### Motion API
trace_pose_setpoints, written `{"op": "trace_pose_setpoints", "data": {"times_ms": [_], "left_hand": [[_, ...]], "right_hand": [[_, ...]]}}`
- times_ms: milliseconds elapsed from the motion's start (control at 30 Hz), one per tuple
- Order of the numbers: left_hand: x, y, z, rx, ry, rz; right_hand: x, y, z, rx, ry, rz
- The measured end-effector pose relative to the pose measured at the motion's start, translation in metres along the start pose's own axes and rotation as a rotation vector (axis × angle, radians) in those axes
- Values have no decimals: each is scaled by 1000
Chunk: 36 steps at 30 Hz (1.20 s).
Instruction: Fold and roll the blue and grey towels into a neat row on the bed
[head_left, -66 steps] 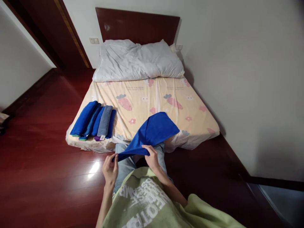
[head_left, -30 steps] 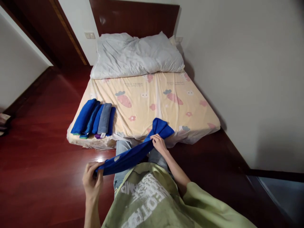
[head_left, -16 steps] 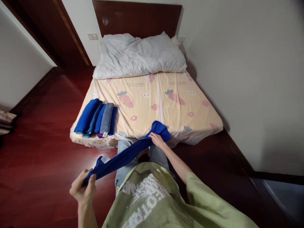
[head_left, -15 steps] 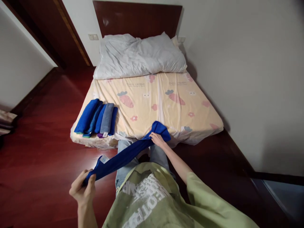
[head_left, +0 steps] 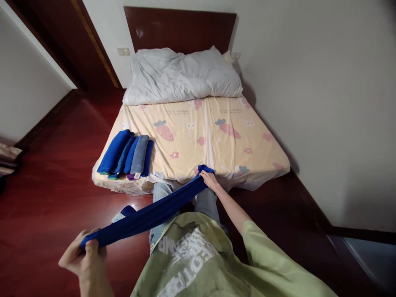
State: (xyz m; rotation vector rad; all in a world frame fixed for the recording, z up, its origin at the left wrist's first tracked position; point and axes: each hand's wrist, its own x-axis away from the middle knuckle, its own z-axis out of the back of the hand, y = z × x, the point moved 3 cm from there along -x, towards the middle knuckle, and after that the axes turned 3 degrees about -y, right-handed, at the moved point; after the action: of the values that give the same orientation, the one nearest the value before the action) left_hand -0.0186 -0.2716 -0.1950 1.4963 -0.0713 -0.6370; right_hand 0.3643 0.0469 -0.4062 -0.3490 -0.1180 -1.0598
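A dark blue cloth [head_left: 154,212] is stretched in a long narrow band between my two hands, in front of my legs. Its left end is pinched in my left hand [head_left: 88,251], low over the red floor. My right hand [head_left: 208,180] grips it near the right end, by the bed's front edge, and a short blue flap sticks out past the fingers. A fold with a pale label hangs behind the band, near the left part. Several rolled or folded cloths, blue and one grey [head_left: 139,155], lie side by side on the bed's front left corner.
The bed [head_left: 185,144] has a yellow carrot-patterned sheet, with a crumpled white quilt [head_left: 182,76] at the dark headboard [head_left: 181,31]. A wall stands to the right, a brown door [head_left: 62,41] at the back left. Striped fabric [head_left: 9,159] shows at the left edge.
My left hand has moved left and down, and my right hand slightly right, pulling the cloth longer. The flap beyond my right hand is smaller, and the labelled fold has swung left.
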Motion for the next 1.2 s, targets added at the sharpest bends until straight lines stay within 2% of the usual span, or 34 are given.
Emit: {"op": "trace_pose_setpoints", "data": {"times_ms": [167, 267, 367, 467, 633, 733, 900, 1033, 1200], "left_hand": [[-9, 10, 3, 30, 47, -7], [-22, 7, 7, 58, 96, -25], [-38, -5, 4, 120, 115, -16], [-55, -18, -10, 161, 113, 0], [-92, -30, -52, 210, 81, -9], [-116, -31, -76, 170, 23, -57], [-144, -31, -105, 40, -84, -56], [-151, -30, -114, -38, -184, -42], [-151, -22, -122, -42, -312, -1]], "right_hand": [[-2, 18, 17, -17, 137, -46], [9, 44, 39, -87, 304, -103], [30, 73, 62, -156, 460, -128], [53, 99, 82, -187, 560, -148], [91, 128, 121, -307, 688, -149], [112, 135, 152, -369, 777, -142], [143, 136, 194, -322, 820, 0], [162, 146, 209, -276, 896, -35], [176, 159, 215, -338, 953, -180]]}}
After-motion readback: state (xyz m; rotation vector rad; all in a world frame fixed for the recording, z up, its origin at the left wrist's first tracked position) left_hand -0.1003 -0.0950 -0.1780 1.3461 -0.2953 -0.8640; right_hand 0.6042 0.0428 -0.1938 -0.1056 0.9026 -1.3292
